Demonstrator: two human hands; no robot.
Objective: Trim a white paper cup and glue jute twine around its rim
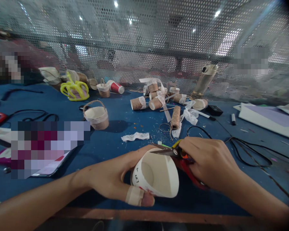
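Observation:
My left hand (118, 179) is wrapped round a white paper cup (162, 173), tilted so that its open mouth faces me. Tape or a bandage (134, 195) covers part of the left thumb. In my right hand (202, 157) is a pair of scissors (174, 152) with dark blades and red and yellow handles. The blades lie at the cup's upper rim; whether they are cutting into it I cannot tell. Just beyond the hands, a strip of white lace (135, 137) rests on the blue table (120, 154).
Behind stand a twine-wrapped basket cup (96, 117), a yellow woven piece (74, 91) and several lace-trimmed cups (156, 102). A twine spool (175, 117) lies nearer. Black cable (250, 154), paper sheets (269, 118) and a bottle (204, 81) are at right, a tablet-like screen (50, 165) at left.

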